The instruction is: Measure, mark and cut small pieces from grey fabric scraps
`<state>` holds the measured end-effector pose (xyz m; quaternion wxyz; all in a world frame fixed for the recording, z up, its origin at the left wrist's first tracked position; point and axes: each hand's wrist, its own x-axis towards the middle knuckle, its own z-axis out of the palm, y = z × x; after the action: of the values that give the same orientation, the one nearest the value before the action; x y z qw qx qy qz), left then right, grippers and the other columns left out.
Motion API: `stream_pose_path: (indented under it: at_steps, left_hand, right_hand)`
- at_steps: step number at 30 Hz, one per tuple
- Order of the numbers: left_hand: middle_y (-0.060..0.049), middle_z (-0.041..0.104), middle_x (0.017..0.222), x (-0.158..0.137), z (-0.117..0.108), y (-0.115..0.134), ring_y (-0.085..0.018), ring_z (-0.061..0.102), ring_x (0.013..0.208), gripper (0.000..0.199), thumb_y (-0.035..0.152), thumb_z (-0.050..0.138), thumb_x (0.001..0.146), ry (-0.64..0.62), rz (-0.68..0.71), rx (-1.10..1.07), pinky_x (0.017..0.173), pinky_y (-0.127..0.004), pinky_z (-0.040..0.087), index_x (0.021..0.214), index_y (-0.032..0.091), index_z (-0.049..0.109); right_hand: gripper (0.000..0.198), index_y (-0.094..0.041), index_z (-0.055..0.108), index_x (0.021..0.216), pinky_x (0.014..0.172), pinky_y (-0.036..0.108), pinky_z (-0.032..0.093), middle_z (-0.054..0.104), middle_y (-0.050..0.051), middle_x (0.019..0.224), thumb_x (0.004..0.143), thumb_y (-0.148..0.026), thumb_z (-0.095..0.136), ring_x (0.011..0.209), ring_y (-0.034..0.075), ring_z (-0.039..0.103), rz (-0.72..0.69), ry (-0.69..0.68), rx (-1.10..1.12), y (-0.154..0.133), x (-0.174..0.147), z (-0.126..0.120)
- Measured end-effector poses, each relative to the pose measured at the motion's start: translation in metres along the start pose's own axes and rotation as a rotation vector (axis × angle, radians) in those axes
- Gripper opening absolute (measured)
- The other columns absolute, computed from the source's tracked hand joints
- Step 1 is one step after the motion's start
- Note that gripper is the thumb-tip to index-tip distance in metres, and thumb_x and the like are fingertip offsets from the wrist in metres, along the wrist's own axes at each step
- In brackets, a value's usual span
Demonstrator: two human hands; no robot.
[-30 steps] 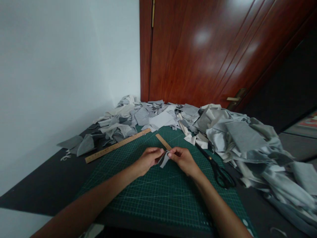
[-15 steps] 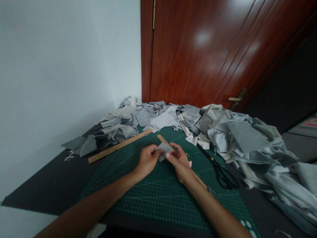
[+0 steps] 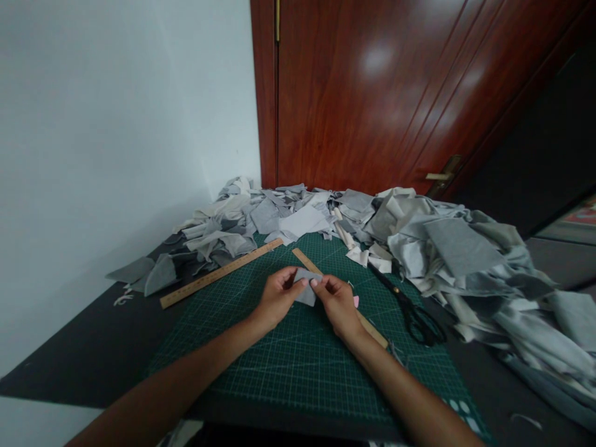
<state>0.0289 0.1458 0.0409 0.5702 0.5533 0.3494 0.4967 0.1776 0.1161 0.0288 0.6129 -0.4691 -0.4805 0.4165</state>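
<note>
Between my hands is a small grey piece of fabric (image 3: 305, 295), held over the green cutting mat (image 3: 279, 372). My left hand (image 3: 278, 297) pinches its left side, thumb on top. On the opposite side my right hand (image 3: 337, 303) grips it the same way, the two thumbs close together. Under and behind my right hand lies a wooden ruler (image 3: 306, 259), partly covered by hand and forearm. A bit of pink chalk or similar (image 3: 356, 301) shows beside my right hand.
A second wooden ruler (image 3: 223, 272) lies slantwise at left. Black-handled scissors (image 3: 412, 313) rest on the mat's right. Heaps of grey and white fabric scraps (image 3: 307, 220) line the back, with a large pile (image 3: 465, 245) at right. Behind stand a wall and a brown door (image 3: 363, 112).
The grey fabric piece has been turned, from a slanted diamond to a squarer position. My right hand has shifted its hold to the upper right edge, thumbs now closer together. The view moved slightly.
</note>
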Motion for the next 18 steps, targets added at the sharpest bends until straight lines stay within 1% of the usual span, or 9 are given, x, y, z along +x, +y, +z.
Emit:
stream_pose_path:
  at_steps: [1, 5, 11, 14, 18]
  left_hand:
    - [-0.005, 0.072, 0.081, 0.0008, -0.001, -0.0002, -0.017, 0.063, 0.071, 0.035, 0.046, 0.082, 0.074, 0.006, -0.005, 0.0, 0.064, -0.026, 0.048, 0.088, 0.014, 0.073]
    - [-0.002, 0.067, 0.066, 0.0023, -0.0044, -0.0042, -0.013, 0.056, 0.06, 0.035, 0.047, 0.082, 0.074, 0.036, -0.058, -0.011, 0.056, -0.024, 0.042, 0.074, 0.014, 0.072]
    - [0.001, 0.063, 0.062, 0.002, -0.0034, -0.0075, -0.011, 0.052, 0.056, 0.036, 0.047, 0.086, 0.071, 0.045, -0.087, -0.104, 0.053, -0.023, 0.04, 0.069, 0.015, 0.07]
    - [0.001, 0.063, 0.062, 0.0021, -0.0023, -0.0066, -0.011, 0.052, 0.056, 0.036, 0.047, 0.086, 0.07, 0.053, -0.091, -0.121, 0.055, -0.023, 0.04, 0.069, 0.015, 0.07]
    - [-0.003, 0.07, 0.071, 0.0017, -0.0021, -0.0057, -0.013, 0.058, 0.062, 0.037, 0.047, 0.087, 0.069, 0.011, -0.109, -0.114, 0.059, -0.024, 0.043, 0.079, 0.013, 0.075]
  right_hand:
    - [0.04, -0.022, 0.056, 0.061, 0.055, 0.026, 0.035, 0.049, -0.005, 0.058, 0.077, -0.052, 0.077, 0.057, 0.013, 0.041, -0.001, -0.006, -0.015, 0.0002, -0.0002, 0.0]
    - [0.041, -0.022, 0.056, 0.06, 0.053, 0.026, 0.034, 0.047, -0.005, 0.057, 0.079, -0.052, 0.076, 0.055, 0.013, 0.039, -0.006, -0.021, -0.062, -0.001, -0.0006, -0.0002]
    - [0.038, -0.021, 0.059, 0.062, 0.054, 0.027, 0.034, 0.049, -0.005, 0.059, 0.082, -0.05, 0.072, 0.056, 0.013, 0.04, -0.02, -0.028, -0.101, -0.0024, 0.0004, -0.0007]
    - [0.04, -0.021, 0.056, 0.06, 0.053, 0.027, 0.033, 0.047, -0.005, 0.057, 0.083, -0.051, 0.07, 0.055, 0.013, 0.038, -0.029, -0.028, -0.124, -0.0026, 0.0005, -0.0009]
    - [0.04, -0.021, 0.056, 0.06, 0.053, 0.027, 0.033, 0.046, -0.005, 0.057, 0.084, -0.052, 0.069, 0.056, 0.013, 0.038, -0.034, -0.027, -0.148, -0.0034, 0.0, -0.0013]
